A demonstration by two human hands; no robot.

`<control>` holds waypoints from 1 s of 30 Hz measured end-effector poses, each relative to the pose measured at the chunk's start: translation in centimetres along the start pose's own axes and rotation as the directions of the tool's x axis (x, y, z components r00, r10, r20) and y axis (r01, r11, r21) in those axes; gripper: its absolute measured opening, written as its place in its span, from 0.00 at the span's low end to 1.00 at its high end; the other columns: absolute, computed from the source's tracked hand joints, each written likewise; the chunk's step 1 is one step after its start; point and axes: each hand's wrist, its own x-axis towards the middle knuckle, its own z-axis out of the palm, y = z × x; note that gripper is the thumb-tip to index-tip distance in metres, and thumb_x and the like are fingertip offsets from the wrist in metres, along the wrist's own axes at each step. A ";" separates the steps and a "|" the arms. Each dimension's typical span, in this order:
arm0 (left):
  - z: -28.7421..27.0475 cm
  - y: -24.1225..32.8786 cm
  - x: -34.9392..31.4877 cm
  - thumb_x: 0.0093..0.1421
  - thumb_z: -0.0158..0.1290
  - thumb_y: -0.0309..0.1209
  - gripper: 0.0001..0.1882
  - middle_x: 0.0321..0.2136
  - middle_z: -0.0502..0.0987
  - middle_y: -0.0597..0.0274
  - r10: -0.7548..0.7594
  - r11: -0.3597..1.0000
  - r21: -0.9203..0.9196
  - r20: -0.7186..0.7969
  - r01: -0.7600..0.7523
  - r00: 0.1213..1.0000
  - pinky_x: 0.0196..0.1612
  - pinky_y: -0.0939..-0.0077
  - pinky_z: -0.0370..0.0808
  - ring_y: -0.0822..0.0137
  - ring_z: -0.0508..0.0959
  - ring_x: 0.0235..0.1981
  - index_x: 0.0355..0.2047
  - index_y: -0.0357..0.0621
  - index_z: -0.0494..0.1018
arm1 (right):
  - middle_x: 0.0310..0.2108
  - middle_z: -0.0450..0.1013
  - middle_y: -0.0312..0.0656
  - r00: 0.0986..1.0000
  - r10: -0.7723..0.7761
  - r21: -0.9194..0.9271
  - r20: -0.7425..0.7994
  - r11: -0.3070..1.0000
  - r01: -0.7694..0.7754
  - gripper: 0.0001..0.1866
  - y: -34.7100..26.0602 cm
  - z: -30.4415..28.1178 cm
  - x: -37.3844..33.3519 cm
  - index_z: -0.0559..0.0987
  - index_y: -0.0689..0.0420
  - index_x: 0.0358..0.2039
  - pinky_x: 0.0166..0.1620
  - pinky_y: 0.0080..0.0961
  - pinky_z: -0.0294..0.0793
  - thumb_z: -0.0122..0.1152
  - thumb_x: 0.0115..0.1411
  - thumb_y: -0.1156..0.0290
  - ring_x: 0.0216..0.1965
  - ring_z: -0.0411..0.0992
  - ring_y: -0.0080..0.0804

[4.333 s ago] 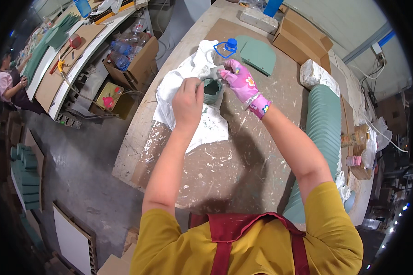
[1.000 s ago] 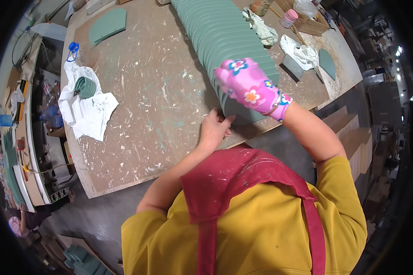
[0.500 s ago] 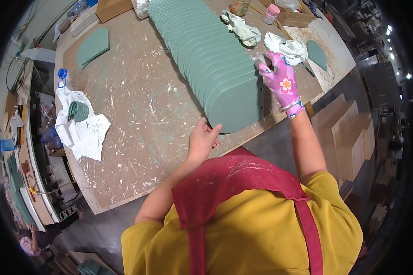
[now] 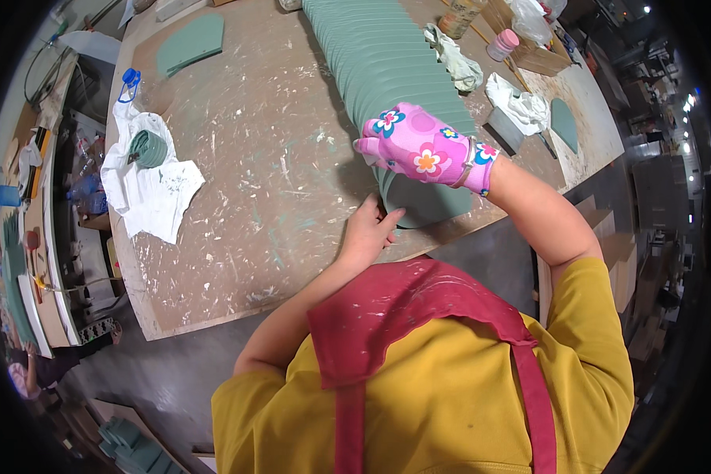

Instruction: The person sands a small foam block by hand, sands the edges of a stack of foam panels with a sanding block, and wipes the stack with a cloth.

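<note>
A long row of overlapping green rounded panels (image 4: 383, 63) runs away from me across the worktable. My left hand (image 4: 367, 233), bare, pinches the near left edge of the closest green panel (image 4: 434, 204), thumb on top. My right hand (image 4: 426, 150), in a pink flowered glove, reaches across that panel. Its curled fingers are at the panel's left edge, and whatever they hold is hidden. A grey block (image 4: 503, 130) sits right of the row, beside a crumpled white cloth (image 4: 521, 107).
On the left, a white cloth (image 4: 162, 193) lies with a green roll (image 4: 147, 148) on it, near a blue-capped bottle (image 4: 130, 77). Single green panels lie at far left (image 4: 191, 43) and right (image 4: 563, 125). A pink-lidded jar (image 4: 502, 45) stands at the back right.
My right hand has swung left from the panel's right edge across to its left edge, uncovering the grey block. My left hand keeps its hold. The whole view has shifted slightly.
</note>
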 end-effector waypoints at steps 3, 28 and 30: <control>-0.1 0.3 -0.2 0.61 0.56 0.35 0.16 0.21 0.73 0.59 0.014 1.000 0.002 -0.002 -0.014 1.000 0.19 0.77 0.72 0.72 0.75 0.18 0.36 0.33 0.66 | 0.38 0.71 0.38 0.996 0.062 -0.034 0.063 0.998 -0.060 0.19 -0.3 -0.8 -0.2 0.74 0.51 0.45 0.44 0.35 0.67 0.61 0.51 0.71 0.40 0.73 0.38; 0.8 0.5 0.3 0.59 0.59 0.31 0.18 0.24 0.76 0.57 -0.093 0.995 -0.035 -0.040 0.092 0.995 0.26 0.81 0.75 0.73 0.77 0.23 0.42 0.32 0.66 | 0.36 0.75 0.39 0.024 0.975 0.714 0.219 -0.177 0.677 0.10 4.1 12.3 -13.4 0.75 0.58 0.43 0.41 0.24 0.74 0.58 0.62 0.70 0.35 0.73 0.27; 0.8 0.6 0.1 0.58 0.60 0.31 0.18 0.24 0.76 0.57 -0.095 0.995 -0.045 -0.044 0.093 0.994 0.26 0.81 0.75 0.73 0.77 0.23 0.41 0.32 0.66 | 0.36 0.75 0.39 0.024 0.980 0.698 0.197 -0.158 0.699 0.10 3.3 11.9 -13.4 0.75 0.58 0.44 0.44 0.24 0.75 0.58 0.62 0.70 0.36 0.73 0.28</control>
